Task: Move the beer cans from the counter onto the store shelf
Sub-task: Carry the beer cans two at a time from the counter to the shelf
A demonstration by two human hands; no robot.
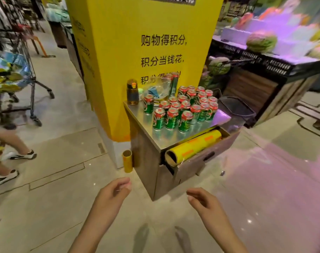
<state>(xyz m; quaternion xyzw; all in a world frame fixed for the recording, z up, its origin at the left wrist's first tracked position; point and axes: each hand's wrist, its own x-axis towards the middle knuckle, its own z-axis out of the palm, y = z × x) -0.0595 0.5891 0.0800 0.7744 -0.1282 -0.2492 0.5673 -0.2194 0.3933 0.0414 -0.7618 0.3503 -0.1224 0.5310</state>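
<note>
Several green beer cans with red tops stand upright in a tight cluster on a small steel-topped counter against a yellow pillar. One can stands a little apart at the left of the cluster. My left hand and my right hand hang low in front of the counter, over the floor, both with loosely curled fingers and holding nothing. Neither hand touches a can. No store shelf is plainly in view.
A brown bottle and a plastic bag sit at the counter's back. A yellow film roll lies in the open drawer, and another roll stands on the floor. A shopping cart and a person's legs are at left; a produce stand at right.
</note>
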